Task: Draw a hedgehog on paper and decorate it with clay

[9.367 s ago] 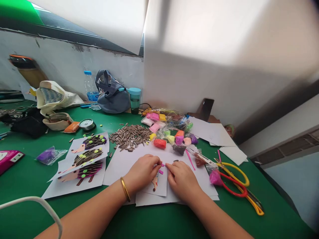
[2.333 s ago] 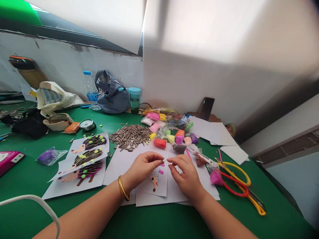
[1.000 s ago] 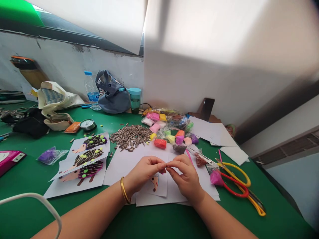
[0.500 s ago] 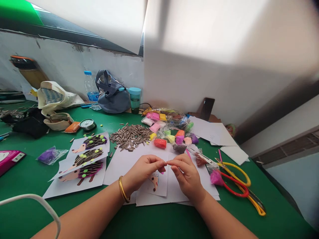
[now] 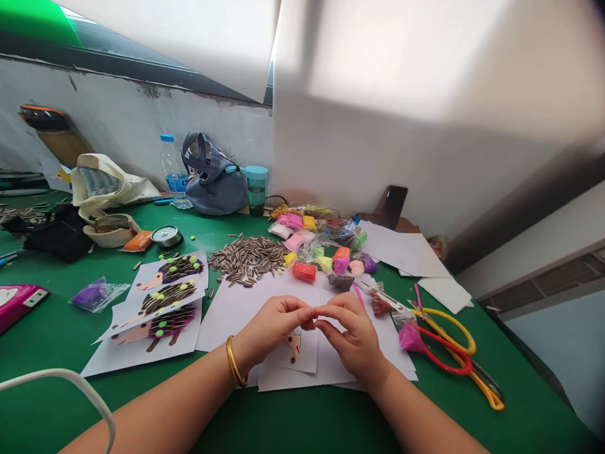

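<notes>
My left hand (image 5: 282,323), with a gold bangle on its wrist, has thumb and fingers pinched together. Its fingertips meet those of my right hand (image 5: 352,334), whose thumb and forefinger are also closed. Whatever lies between them is too small or hidden to make out. Just below the hands is a small paper (image 5: 306,359) with a hedgehog face (image 5: 293,347) in peach clay, partly covered by my left hand. Larger white sheets (image 5: 331,377) lie beneath it. Beyond the hands sit a pile of striped sunflower seeds (image 5: 253,257) and a red clay packet (image 5: 304,272).
Three hedgehog pictures (image 5: 155,340) overlap at left, near a purple clay bag (image 5: 92,295). Scissors (image 5: 454,337) with yellow and red handles lie at right beside a pink clay bag (image 5: 410,338). A blue bag (image 5: 212,183) and a cup (image 5: 256,192) stand against the wall.
The fingertips of both hands have pressed closer together and overlap more. A pink bit that showed under my left fingers is now out of sight.
</notes>
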Tool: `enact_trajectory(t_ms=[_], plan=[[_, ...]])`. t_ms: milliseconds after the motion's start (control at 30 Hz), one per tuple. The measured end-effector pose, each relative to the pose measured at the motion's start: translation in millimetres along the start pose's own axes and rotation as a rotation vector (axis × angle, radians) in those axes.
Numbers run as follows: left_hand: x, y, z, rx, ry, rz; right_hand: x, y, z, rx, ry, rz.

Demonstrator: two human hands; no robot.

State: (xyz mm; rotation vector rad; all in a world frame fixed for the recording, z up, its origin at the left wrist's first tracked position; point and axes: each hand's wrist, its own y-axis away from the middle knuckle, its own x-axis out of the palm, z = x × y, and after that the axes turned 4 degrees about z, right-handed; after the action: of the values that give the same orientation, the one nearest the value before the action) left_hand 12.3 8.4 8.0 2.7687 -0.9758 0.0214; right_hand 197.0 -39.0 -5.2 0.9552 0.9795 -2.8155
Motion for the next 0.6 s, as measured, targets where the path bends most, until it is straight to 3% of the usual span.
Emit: enact_trajectory(t_ms=[300,600], plan=[[2.2,1.3,-2.2,-0.038,0.019,0.029,1.9,0.7,0.9,0.009,0.013,-0.041],[0.8,-0.3,-0.1,-0.045,-0.020,0.059,1.6,-0.4,1.7,0.045,0.011,0.000]])
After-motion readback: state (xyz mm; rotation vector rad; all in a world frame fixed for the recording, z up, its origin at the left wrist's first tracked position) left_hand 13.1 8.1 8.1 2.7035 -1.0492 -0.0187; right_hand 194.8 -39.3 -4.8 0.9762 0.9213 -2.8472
